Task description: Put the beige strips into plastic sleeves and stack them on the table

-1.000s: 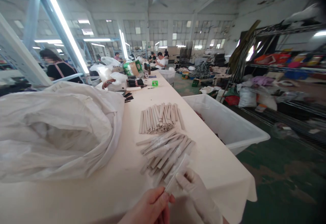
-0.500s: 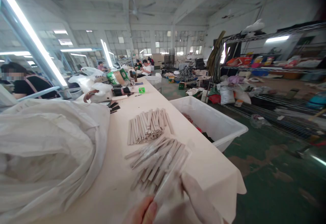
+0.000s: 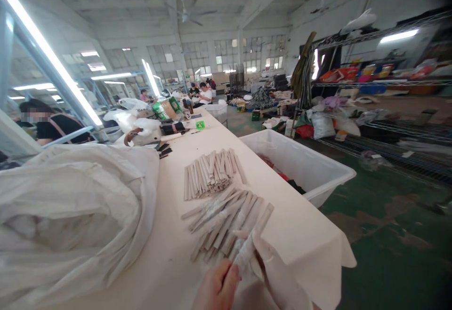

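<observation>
My left hand [image 3: 216, 285] is closed around the lower end of a pale fabric strip [image 3: 265, 217], thumb on top. The strip slants up and to the right over the table. Whitish, see-through material [image 3: 244, 252] surrounds its lower part. Close beside it is my right hand [image 3: 270, 260], pale and smeared, possibly covered; its finger grip is unclear. Under and beyond the held strip lies a loose pile of similar strips [image 3: 221, 227], some with see-through wrapping around them. Farther back, a denser pile of strips [image 3: 208, 173] lies side by side.
A large white cloth sack [image 3: 141, 197] covers the table's left side. Against the right edge stands a white plastic tub [image 3: 318, 173] with fabric inside. A small green tray [image 3: 200, 125] and bags are farther back. Wire shelves [image 3: 388, 131] stand right; a person [image 3: 63, 126] sits left.
The view has swung slightly left, so things appear farther right. Both hands remain at the strip; whitish see-through material now shows bunched around its lower part.
</observation>
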{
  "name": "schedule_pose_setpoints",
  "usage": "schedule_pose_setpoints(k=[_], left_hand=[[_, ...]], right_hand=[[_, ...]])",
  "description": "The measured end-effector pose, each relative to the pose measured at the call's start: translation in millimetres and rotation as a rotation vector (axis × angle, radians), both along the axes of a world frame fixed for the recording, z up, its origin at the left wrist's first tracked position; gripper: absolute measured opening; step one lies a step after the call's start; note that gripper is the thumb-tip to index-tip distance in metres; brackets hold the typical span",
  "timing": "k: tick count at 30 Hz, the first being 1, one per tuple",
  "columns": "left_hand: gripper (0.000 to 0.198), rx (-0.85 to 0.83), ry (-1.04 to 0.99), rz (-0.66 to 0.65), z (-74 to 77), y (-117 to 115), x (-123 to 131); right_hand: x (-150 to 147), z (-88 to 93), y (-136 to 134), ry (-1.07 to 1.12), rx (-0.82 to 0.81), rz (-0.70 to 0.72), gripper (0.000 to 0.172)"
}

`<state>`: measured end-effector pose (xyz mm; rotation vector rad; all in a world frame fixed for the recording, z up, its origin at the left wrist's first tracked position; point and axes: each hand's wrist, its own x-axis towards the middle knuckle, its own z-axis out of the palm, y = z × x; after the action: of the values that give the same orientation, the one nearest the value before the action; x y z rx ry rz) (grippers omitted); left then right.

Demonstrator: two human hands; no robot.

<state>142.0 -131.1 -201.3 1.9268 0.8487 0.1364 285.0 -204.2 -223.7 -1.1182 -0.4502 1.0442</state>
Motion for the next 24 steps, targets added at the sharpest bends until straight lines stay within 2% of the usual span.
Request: schedule_pose_setpoints(k=[2,4,7,8,10,11,14,16,19,22,24], left_hand=[[0.039,0.076,0.030,0.001,4.4,9,4],[0.037,0.246,0.074,-0.023,12.2,29,7],[0.034,0.553,0.145,-0.057,23.7,76,11],[0.031,0.607,0.184,-0.077,25.4,94,14],[0.026,0.604,0.261,-0.099,23.3,127,25],[0.030,0.593,0.285,-0.093,19.7,141,32],[0.056,0.559,0.345,-0.046,2.7,166,58],[0.064,0.544,0.366,-0.018,-9.5,166,74],[0.066,0.519,0.375,0.027,-22.9,148,88],[0.070,0.441,0.373,0.067,-26.3,117,93],[0.070,0.360,0.351,0.073,-22.1,95,95]], right_hand=[[5,-6.0,6,0.027,-0.058,-0.007,0.052],[17,-13.2,9,0.055,-0.140,-0.013,0.046],[43,-23.6,7,0.114,-0.226,-0.036,0.040],[51,-26.7,4,0.146,-0.256,-0.045,0.038],[61,-31.9,-4,0.249,-0.333,-0.076,0.034],[64,-33.7,-8,0.311,-0.359,-0.082,0.033],[61,-34.4,-10,0.407,-0.352,-0.075,0.035],[56,-30.5,-3,0.370,-0.329,-0.043,0.037],[50,-21.5,20,0.299,-0.308,0.028,0.037],[44,-15.5,42,0.282,-0.274,0.023,0.034],[39,-14.7,49,0.269,-0.255,0.005,0.033]])
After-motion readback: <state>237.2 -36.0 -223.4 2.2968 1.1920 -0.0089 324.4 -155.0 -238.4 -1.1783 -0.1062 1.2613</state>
